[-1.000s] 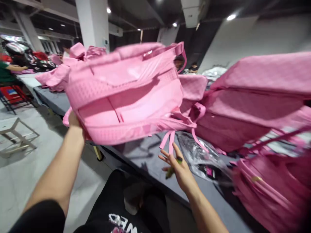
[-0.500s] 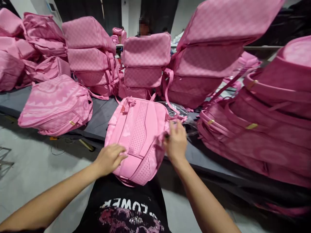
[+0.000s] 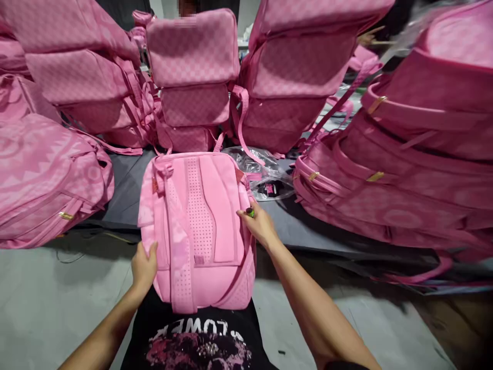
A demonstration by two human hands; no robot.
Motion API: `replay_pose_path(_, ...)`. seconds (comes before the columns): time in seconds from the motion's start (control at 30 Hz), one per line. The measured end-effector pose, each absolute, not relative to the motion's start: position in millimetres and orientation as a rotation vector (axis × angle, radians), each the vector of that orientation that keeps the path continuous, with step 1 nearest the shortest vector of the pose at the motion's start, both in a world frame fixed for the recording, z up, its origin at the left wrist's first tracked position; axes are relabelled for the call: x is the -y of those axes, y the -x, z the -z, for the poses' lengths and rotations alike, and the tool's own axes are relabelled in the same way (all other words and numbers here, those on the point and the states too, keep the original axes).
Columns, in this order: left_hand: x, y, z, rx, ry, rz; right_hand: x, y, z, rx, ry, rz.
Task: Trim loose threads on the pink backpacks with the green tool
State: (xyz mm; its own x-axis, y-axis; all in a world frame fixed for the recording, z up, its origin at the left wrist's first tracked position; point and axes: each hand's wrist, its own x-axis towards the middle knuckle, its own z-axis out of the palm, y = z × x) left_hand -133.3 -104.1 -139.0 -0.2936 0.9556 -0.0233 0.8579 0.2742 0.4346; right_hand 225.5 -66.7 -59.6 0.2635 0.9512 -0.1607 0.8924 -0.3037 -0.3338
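Observation:
A pink backpack (image 3: 225,205) lies against my body at the table edge, its padded back panel and shoulder straps facing up. My left hand (image 3: 144,267) grips its lower left side, thumb on top and the other fingers hidden beneath. On the opposite side, my right hand (image 3: 260,222) holds the edge by the right strap. A small black-and-green object (image 3: 250,211) sticks out between the fingers of that hand; its kind does not show. Just beyond the bag lies a clear plastic bag (image 3: 275,177) with a dark, pink-marked piece in it.
Stacked pink checked backpacks (image 3: 194,51) line the back of the grey table (image 3: 123,180). Another pink backpack (image 3: 50,180) lies at the left, and a large pile of pink bags (image 3: 416,195) rises at the right. A person's head, partly hidden, shows behind the middle stack.
The backpack has been straightened, and its left strap now lies down over the panel. My left hand has moved to its outer left side; my right hand has settled on its right edge.

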Motion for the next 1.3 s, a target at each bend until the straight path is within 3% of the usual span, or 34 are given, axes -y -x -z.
replay_pose_path(0.13, 133, 165, 116, -2.247, -1.711, -0.355, 76, -206, 60, 1.761, 2.183, -0.354)
replay_pose_path(0.23, 129, 172, 75, -2.227, -2.091, -0.656, 79, -198, 67, 1.791, 2.081, -0.274)
replay_pose_path(0.3, 110, 151, 50, -1.893, -2.548, -0.982, 79, -193, 73, 1.818, 2.052, -0.222)
replay_pose_path(0.37, 79, 114, 35, -1.376, -2.892, -1.085, 80, -187, 77, 1.849, 2.013, -0.173)
replay_pose_path(0.47, 19, 62, 33, -0.797, -3.17, -0.799, 82, -180, 80, 1.875, 1.942, -0.137)
replay_pose_path(0.53, -21, 49, 38, -0.694, -3.25, -0.559, 84, -179, 82, 1.859, 1.908, -0.134)
replay_pose_path(0.67, -75, 65, 33, -1.425, -3.131, -0.755, 83, -182, 89, 1.822, 1.922, -0.153)
replay_pose_path(0.73, -81, 64, 24, -1.395, -3.176, -0.731, 79, -183, 93, 1.821, 1.943, -0.159)
replay_pose_path(0.87, -68, 24, 14, -0.662, -3.338, -0.159, 74, -183, 96, 1.851, 1.94, -0.154)
replay_pose_path(1.03, -59, -20, 11, -0.554, -3.208, 0.197, 76, -183, 100, 1.852, 1.947, -0.141)
replay_pose_path(1.3, -99, 5, 0, -0.48, -3.349, 0.279, 73, -185, 100, 1.862, 1.993, -0.185)
